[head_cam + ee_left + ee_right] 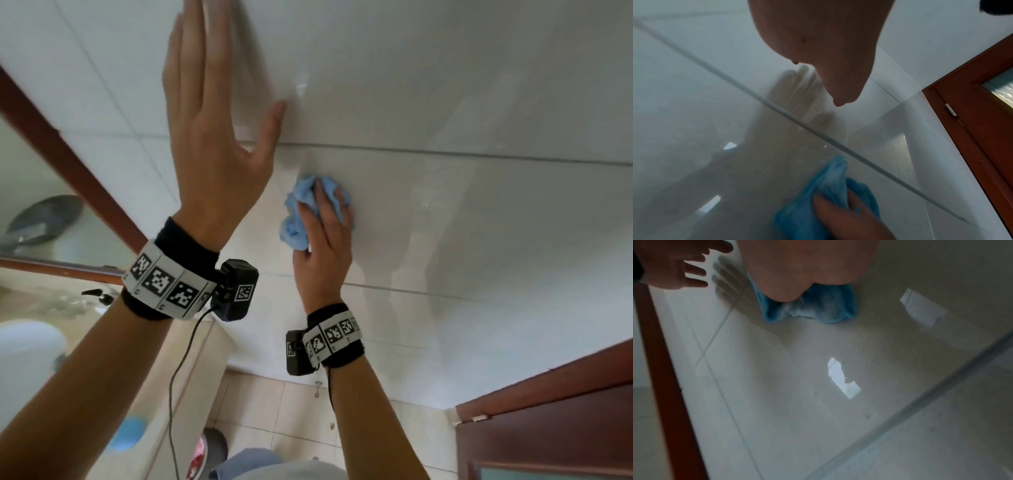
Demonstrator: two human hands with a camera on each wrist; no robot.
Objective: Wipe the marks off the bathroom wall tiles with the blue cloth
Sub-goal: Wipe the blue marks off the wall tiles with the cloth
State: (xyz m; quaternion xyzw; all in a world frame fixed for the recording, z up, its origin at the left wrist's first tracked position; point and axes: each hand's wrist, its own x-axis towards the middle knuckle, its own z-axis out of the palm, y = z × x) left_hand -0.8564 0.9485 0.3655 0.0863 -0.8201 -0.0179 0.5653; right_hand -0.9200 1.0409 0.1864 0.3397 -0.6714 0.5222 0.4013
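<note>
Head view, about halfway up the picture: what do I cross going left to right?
Mirror → its brown frame → left hand, flat on the wall → blue cloth → right hand, gripping the cloth → bare wall tiles.

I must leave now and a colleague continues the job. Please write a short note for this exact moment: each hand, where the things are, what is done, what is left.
Left hand: open, fingers straight, flat against the wall tiles above the grout line, bracing.
Right hand: grips the bunched blue cloth and presses it on the tile just below that grout line.
Done: wiping is under way; how much is already clean cannot be told.
Left: a few faint specks show on the tile in the right wrist view; wipe there, then check the other tiles.
</note>
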